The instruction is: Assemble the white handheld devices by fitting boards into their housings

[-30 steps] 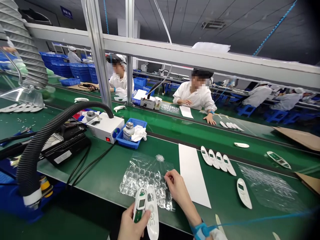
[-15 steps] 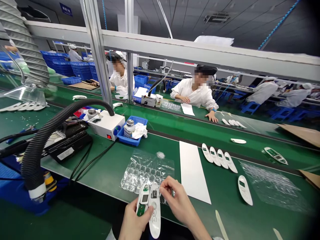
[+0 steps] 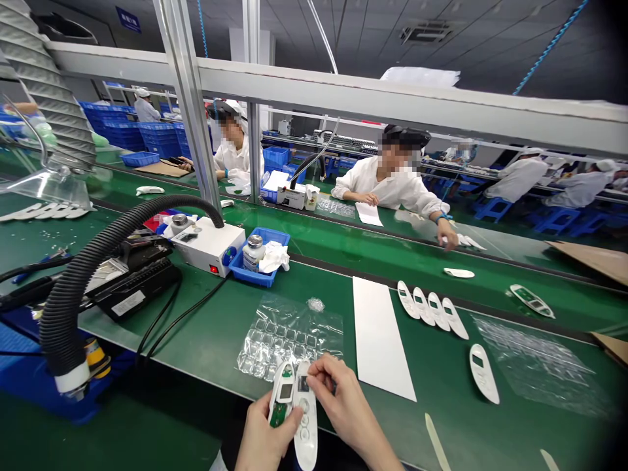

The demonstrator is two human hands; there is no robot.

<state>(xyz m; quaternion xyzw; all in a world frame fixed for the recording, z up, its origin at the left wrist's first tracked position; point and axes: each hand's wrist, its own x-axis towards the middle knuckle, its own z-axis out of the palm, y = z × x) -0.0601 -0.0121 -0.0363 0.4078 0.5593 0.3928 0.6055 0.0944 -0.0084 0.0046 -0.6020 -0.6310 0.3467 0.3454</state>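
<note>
My left hand [image 3: 265, 435] is closed round two long white housing parts [image 3: 294, 405] held side by side; the left part shows a green circuit board and a small screen. My right hand [image 3: 341, 402] pinches at the top of the right-hand part, its fingertips pressed on the window opening; anything small between them is hidden. Just beyond my hands lies a clear plastic sheet of small lens pieces [image 3: 289, 337] on the green bench [image 3: 210, 327].
A white paper strip [image 3: 380, 333], a row of white shells [image 3: 432, 307] and a single shell [image 3: 483, 373] lie to the right. Left stand a black fume hose [image 3: 93, 261], white station box [image 3: 209, 245] and blue tray [image 3: 260, 258]. Workers in white sit across the conveyor.
My right hand came back from the clear lens sheet to the top of the held white part. The worker opposite has reached further right along the conveyor.
</note>
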